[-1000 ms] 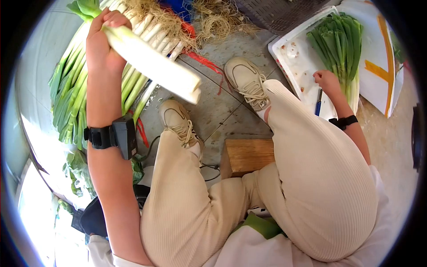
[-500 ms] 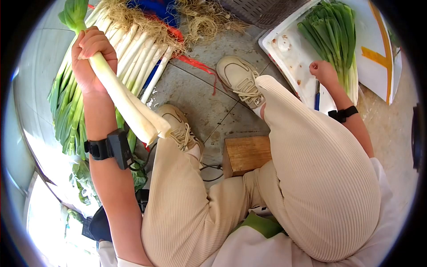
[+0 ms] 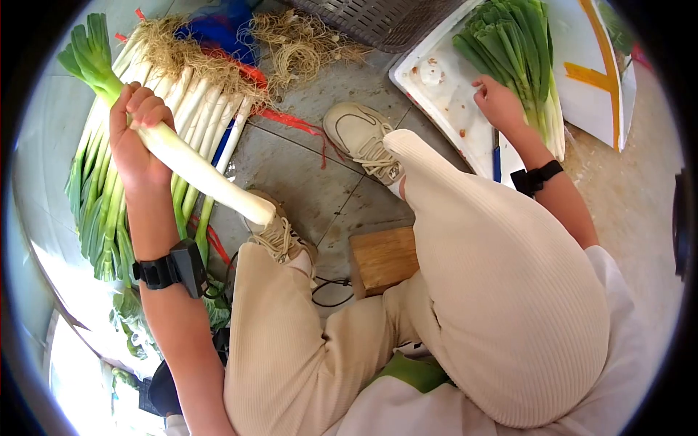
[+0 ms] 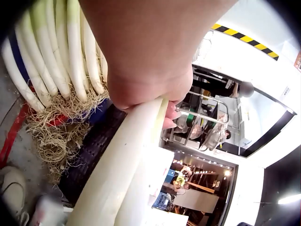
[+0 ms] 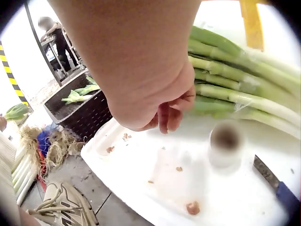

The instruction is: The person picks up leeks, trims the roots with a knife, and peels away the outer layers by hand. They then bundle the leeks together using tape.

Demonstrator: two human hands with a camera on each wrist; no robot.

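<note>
My left hand (image 3: 145, 134) grips two leeks (image 4: 124, 165) around their stalks, the fingers wrapped over them. Their green tops stick out past the thumb side, and the white ends point toward my left shoe. Below that hand lies a pile of leeks (image 3: 196, 120) with roots on. My right hand (image 3: 500, 105) is over a white tray (image 3: 447, 109), its fingers loosely bent with nothing seen between them. Right beside it, a trimmed leek bundle (image 5: 244, 87) lies in the tray. A white roll (image 5: 225, 146) and a blue-handled knife (image 5: 284, 193) are also there.
A dark plastic crate (image 3: 371, 22) stands behind the tray. Cut roots (image 3: 298, 54) and red strips (image 3: 291, 120) lie on the tiled floor. A wooden block (image 3: 385, 258) sits between my legs, and a taped white foam board (image 3: 589, 80) is at the right.
The left hand has moved left and drawn nearer with the leeks, whose white ends swung down over the left shoe. The right hand stays over the tray. The head view has shifted.
</note>
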